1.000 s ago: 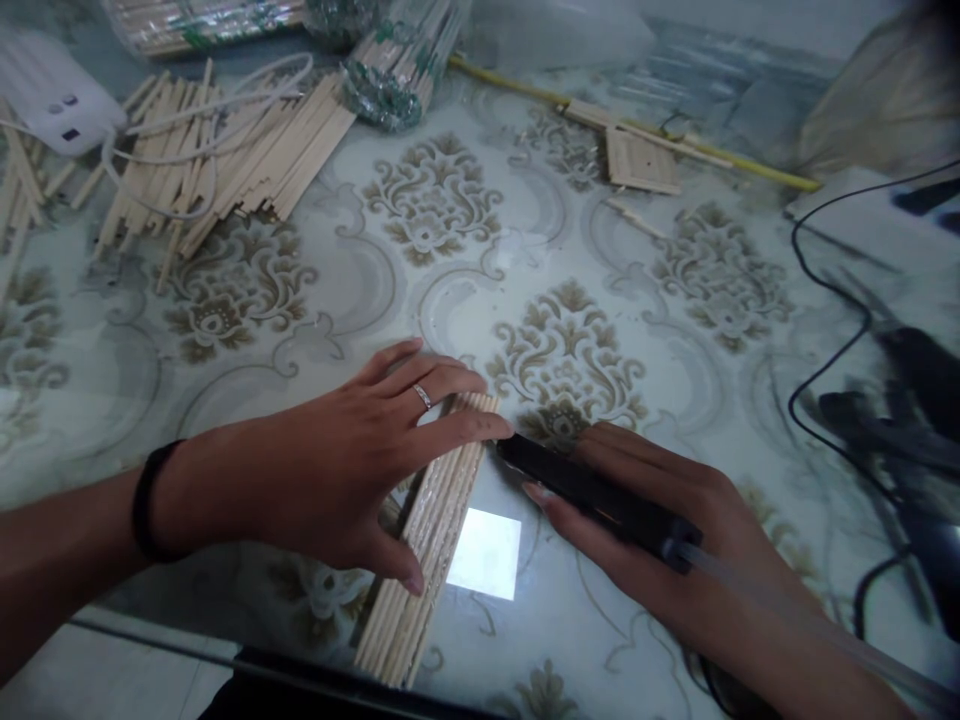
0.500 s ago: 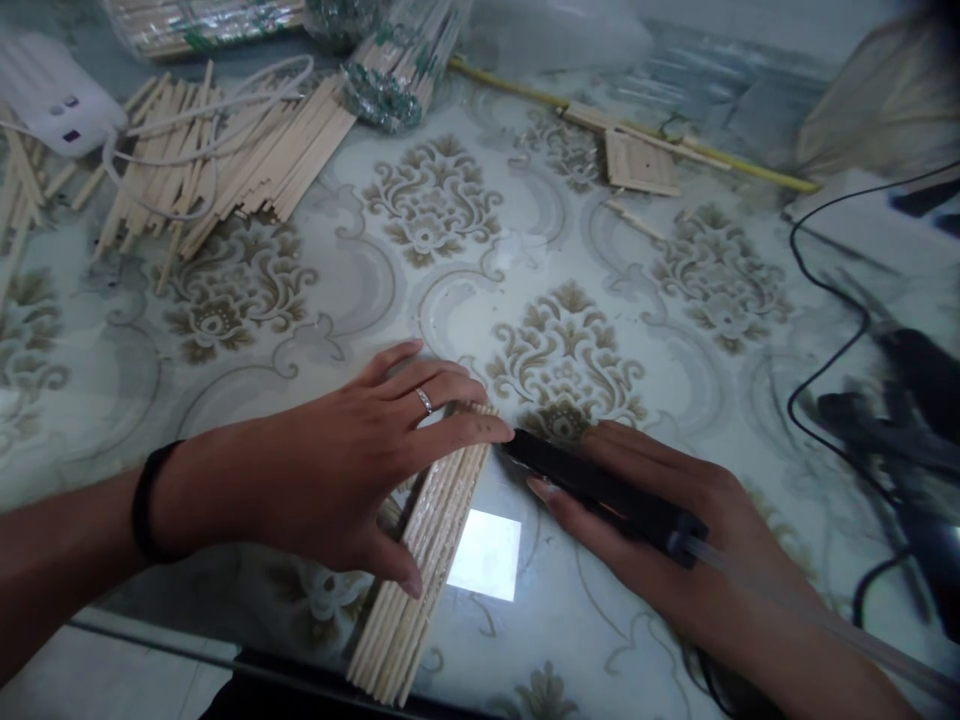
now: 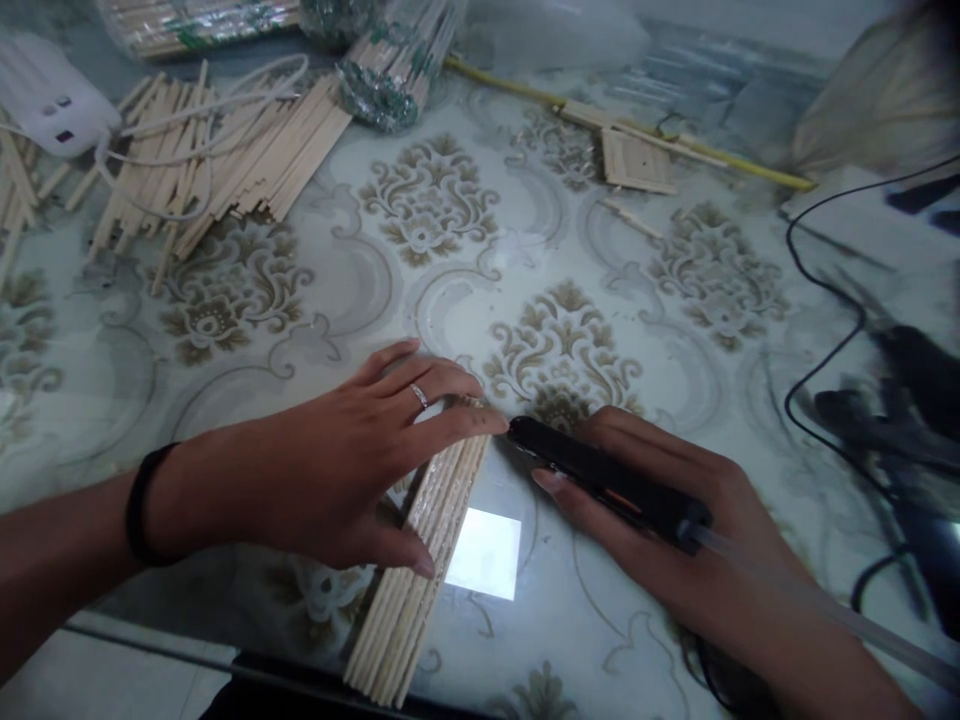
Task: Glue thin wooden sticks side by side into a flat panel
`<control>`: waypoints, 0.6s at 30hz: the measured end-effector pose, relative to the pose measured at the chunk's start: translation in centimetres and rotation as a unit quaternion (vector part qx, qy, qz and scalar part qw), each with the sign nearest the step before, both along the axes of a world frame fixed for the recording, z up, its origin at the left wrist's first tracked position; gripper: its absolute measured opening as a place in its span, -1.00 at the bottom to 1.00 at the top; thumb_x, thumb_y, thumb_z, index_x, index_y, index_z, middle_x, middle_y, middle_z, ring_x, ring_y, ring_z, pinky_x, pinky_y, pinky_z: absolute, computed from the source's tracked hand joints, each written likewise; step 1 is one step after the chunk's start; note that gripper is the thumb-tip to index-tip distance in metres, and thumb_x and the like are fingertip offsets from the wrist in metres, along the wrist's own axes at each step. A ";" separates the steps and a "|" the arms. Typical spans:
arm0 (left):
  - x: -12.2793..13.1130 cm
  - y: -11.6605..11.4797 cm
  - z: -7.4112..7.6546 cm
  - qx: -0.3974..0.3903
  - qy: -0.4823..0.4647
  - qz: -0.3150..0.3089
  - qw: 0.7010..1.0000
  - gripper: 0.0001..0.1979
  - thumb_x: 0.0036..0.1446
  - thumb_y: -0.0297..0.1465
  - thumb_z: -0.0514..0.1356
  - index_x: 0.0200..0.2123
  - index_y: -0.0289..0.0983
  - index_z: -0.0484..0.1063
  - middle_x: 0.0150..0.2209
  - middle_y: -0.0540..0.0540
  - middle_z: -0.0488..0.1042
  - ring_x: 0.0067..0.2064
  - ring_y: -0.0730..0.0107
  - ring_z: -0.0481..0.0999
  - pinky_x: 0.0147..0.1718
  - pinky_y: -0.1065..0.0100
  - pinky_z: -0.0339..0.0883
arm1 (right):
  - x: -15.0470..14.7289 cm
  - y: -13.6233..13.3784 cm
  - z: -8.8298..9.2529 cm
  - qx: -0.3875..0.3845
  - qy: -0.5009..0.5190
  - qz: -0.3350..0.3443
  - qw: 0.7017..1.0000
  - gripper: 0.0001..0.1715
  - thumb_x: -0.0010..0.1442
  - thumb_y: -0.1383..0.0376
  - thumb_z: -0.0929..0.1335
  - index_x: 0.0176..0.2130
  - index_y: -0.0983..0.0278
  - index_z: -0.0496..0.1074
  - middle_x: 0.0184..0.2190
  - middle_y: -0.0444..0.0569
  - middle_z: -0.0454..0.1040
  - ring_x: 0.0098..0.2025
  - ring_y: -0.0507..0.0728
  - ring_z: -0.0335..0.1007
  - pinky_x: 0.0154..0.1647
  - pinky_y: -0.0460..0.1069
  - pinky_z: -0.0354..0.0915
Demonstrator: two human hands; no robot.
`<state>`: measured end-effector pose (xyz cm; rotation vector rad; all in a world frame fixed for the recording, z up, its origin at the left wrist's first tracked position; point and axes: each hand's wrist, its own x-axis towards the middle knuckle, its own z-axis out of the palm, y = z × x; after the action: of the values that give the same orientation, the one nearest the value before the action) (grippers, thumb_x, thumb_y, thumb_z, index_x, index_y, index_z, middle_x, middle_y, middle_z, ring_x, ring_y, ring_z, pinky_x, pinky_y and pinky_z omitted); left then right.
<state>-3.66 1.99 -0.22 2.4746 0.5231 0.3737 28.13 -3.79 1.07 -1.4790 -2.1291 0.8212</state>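
My left hand (image 3: 352,460), with a ring and a black wristband, lies over a flat bundle of wooden sticks (image 3: 409,600) near the table's front edge. Its thumb presses on the bundle and its fingers curl over the far end. In my right hand (image 3: 667,510) is a black glue gun (image 3: 607,480), gripped from the side, with a clear stick coming out of its rear. The gun's front end points left, close to my left index fingertip and the bundle's far end. Shiny streaks run along the sticks.
Loose sticks (image 3: 255,150), a white power strip (image 3: 56,95) with a cable and plastic-wrapped sticks (image 3: 397,70) are at the back left. A small wooden panel (image 3: 637,160) lies by a yellow rod (image 3: 750,170). Black tools (image 3: 915,380) and a cord (image 3: 802,380) are at the right.
The front of the glue gun has risen slightly in the view. My left thumb has shifted a little to the right on the bundle. Both hands keep their holds.
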 end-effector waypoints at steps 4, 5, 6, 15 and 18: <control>0.0 0.2 0.1 0.003 -0.004 -0.001 1.000 -0.08 0.39 0.04 0.51 0.55 -0.30 0.26 0.44 -0.50 0.48 0.54 -0.34 0.43 0.65 -0.44 0.06 | -0.2 0.3 0.3 -0.011 0.005 0.005 1.000 -0.70 0.56 0.11 0.51 -0.25 0.11 0.54 -0.33 -0.14 0.54 -0.34 0.14 0.56 -0.29 0.06 0.48; 0.0 0.2 0.1 0.002 -0.006 0.003 1.000 -0.08 0.39 0.05 0.51 0.55 -0.29 0.26 0.43 -0.49 0.48 0.53 -0.34 0.43 0.63 -0.42 0.12 | -0.2 0.4 0.3 -0.014 0.005 0.005 1.000 -0.70 0.56 0.10 0.51 -0.24 0.11 0.55 -0.32 -0.13 0.56 -0.33 0.15 0.57 -0.29 0.06 0.49; 0.0 0.3 0.2 0.000 -0.007 0.010 1.000 -0.09 0.40 0.06 0.50 0.54 -0.28 0.27 0.43 -0.49 0.47 0.53 -0.35 0.43 0.61 -0.40 0.17 | -0.3 0.4 0.3 -0.017 0.005 0.006 1.000 -0.68 0.56 0.08 0.51 -0.25 0.11 0.54 -0.33 -0.13 0.56 -0.33 0.15 0.57 -0.29 0.06 0.49; 0.0 0.0 0.1 0.023 0.001 0.039 0.999 -0.07 0.38 0.02 0.54 0.51 -0.38 0.25 0.42 -0.52 0.44 0.53 -0.37 0.41 0.56 -0.32 0.31 | -0.4 0.6 0.3 -0.024 -0.014 -0.013 1.000 -0.56 0.55 0.07 0.49 -0.35 0.10 0.39 -0.45 -0.21 0.40 -0.46 0.10 0.41 -0.44 0.02 0.34; 0.1 -0.1 0.3 0.022 0.011 0.046 0.999 -0.09 0.34 -0.06 0.58 0.48 -0.41 0.29 0.41 -0.52 0.46 0.51 -0.35 0.41 0.56 -0.30 0.32 | -0.4 0.6 0.1 -0.010 -0.009 -0.023 1.000 -0.56 0.51 0.07 0.52 -0.36 0.09 0.38 -0.45 -0.22 0.40 -0.47 0.09 0.38 -0.44 0.02 0.33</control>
<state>-3.52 1.89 0.07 2.5045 0.6470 0.3987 27.68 -3.21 1.13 -1.5450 -2.0975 0.8189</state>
